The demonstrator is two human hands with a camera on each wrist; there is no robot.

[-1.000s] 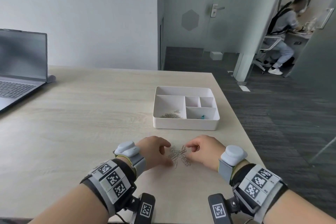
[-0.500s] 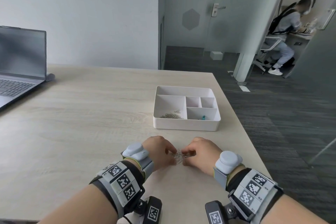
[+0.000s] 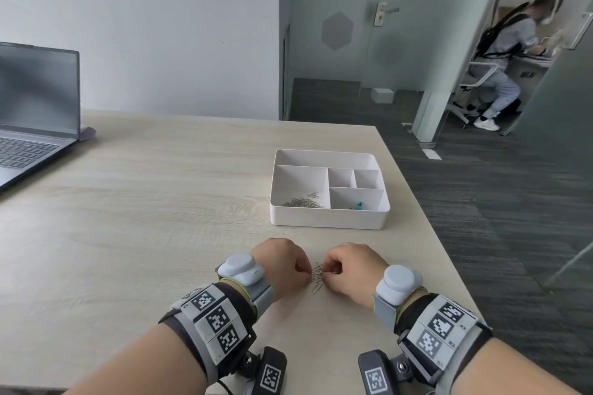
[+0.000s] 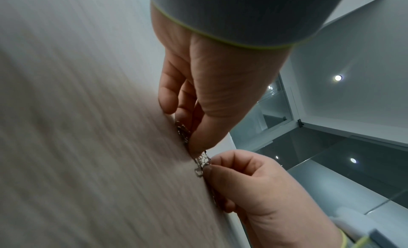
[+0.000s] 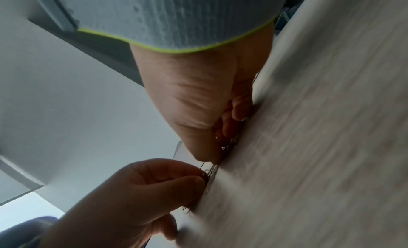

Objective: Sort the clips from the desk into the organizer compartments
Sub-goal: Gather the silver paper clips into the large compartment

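A small heap of silver paper clips (image 3: 317, 275) lies on the desk between my two hands. My left hand (image 3: 282, 263) and right hand (image 3: 349, 266) have curled fingers closed in on the heap from either side and pinch clips (image 4: 199, 162) against the desk top. The white organizer (image 3: 329, 221) stands just beyond the hands. Its large left compartment holds several silver clips (image 3: 303, 202); the lower right compartment holds a small teal clip (image 3: 359, 205). In the right wrist view my thumb and fingers press on the clips (image 5: 227, 147).
An open grey laptop (image 3: 32, 112) sits at the desk's far left. The desk's right edge (image 3: 442, 247) runs close to my right hand, with dark carpet beyond. A person sits on a chair (image 3: 500, 74) in the room behind.
Both hands have slid toward each other, gathering the spread clips into a tighter heap, and the fingers have closed on them.
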